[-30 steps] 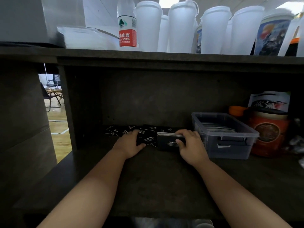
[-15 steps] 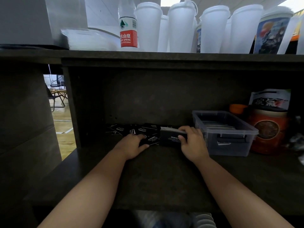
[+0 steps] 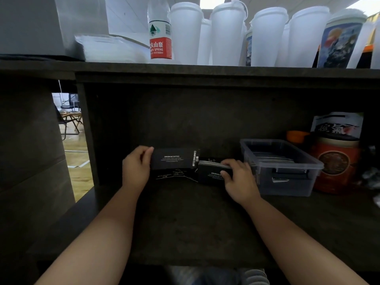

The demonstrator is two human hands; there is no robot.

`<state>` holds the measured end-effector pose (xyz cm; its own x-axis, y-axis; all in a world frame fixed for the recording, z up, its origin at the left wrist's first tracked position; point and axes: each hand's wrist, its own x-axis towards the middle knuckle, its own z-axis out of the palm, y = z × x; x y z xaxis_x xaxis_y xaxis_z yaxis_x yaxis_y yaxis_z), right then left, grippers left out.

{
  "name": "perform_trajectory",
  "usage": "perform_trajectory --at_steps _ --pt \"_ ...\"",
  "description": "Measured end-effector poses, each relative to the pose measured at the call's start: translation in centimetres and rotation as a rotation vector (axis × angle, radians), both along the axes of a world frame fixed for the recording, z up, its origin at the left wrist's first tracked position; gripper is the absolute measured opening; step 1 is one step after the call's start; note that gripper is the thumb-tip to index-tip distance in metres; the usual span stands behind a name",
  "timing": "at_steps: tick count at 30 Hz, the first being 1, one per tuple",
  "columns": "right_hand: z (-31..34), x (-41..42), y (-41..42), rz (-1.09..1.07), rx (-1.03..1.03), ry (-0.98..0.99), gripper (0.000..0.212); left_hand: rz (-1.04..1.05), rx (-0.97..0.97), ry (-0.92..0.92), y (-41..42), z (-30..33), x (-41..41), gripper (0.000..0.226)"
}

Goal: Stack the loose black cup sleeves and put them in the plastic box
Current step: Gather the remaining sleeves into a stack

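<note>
Cup sleeve [image 3: 174, 159] in my left hand [image 3: 136, 167], pinched by its end above the shelf, looks light and floppy, so I'd grip edges, while my right hand [image 3: 239, 177] clamps the stack [image 3: 212, 171] beside the plastic box [image 3: 281, 165].

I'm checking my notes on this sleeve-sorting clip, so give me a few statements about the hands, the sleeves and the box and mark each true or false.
1. The left hand holds one black sleeve lifted off the shelf. True.
2. The right hand is empty. False: it grips a stack of sleeves standing on the shelf.
3. The plastic box already holds some sleeves. True.
4. The plastic box sits to the left of both hands. False: it sits to the right of the right hand.
5. The water bottle stands on the upper shelf. True.
</note>
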<state>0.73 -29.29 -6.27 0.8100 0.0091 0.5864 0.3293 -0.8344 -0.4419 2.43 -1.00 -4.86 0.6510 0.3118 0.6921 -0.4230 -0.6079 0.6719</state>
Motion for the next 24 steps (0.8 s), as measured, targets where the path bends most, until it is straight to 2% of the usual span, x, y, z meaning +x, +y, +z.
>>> perform_trajectory --at_steps 5,11,14,16,19,22,24 --pt "-0.1 0.3 0.0 -0.022 0.037 0.027 0.033 -0.122 -0.089 0.047 -0.2 -0.4 0.7 0.020" --pt "0.0 0.2 0.2 -0.022 0.040 0.052 0.033 0.070 -0.145 -0.084 -1.0 0.3 -0.6 0.017" --pt "0.0 0.2 0.3 -0.021 0.016 0.058 0.032 -0.053 0.037 0.061 -1.0 -0.2 -0.2 0.016" --pt "0.0 0.3 0.3 -0.009 0.031 0.045 0.029 -0.060 0.161 0.109 -1.7 -0.7 0.1 0.018" --pt "0.2 0.1 0.3 0.014 0.061 0.051 0.033 -0.049 0.202 0.150 -4.2 -0.8 0.0 0.021" --pt "0.2 -0.3 0.4 -0.013 -0.043 0.087 0.044 -0.142 0.314 0.269 -6.9 -1.2 -0.2 0.024" --pt "0.4 -0.6 0.7 -0.015 -0.047 0.088 0.039 -0.125 0.377 0.299 -7.8 -1.2 -0.3 0.028"
